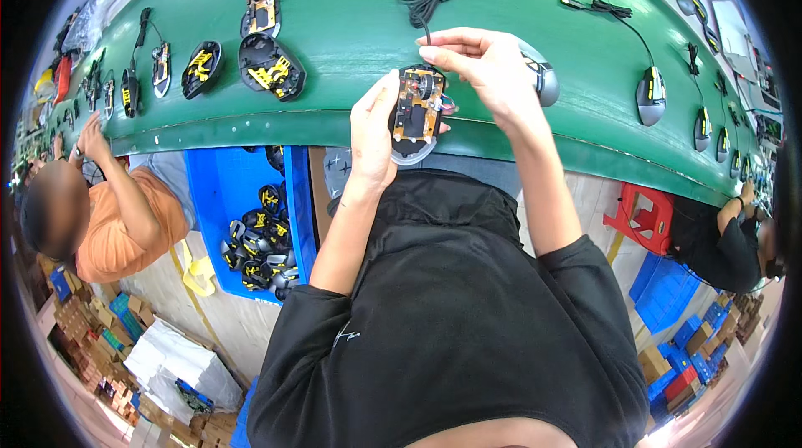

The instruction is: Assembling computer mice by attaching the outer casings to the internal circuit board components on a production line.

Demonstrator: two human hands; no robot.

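Observation:
My left hand (374,126) grips the side of an open computer mouse base (409,150) with an orange-brown circuit board (415,109) and a dark scroll wheel exposed. Thin coloured wires show at the board's right side. With thumb and forefinger, my right hand (480,63) pinches the black mouse cable (428,28) just above the base's front end. Beyond my fingers, the bundled part of that cable (426,5) lies on the green bench. An assembled grey-and-black mouse (545,80) is partly hidden behind my right wrist.
Left on the green bench (334,47) lie a mouse top shell with yellow parts (271,68) and another board with its cable (261,9). Finished mice (651,97) line the right. A blue bin (213,197) of shells stands below left. Co-workers (129,222) sit on both sides.

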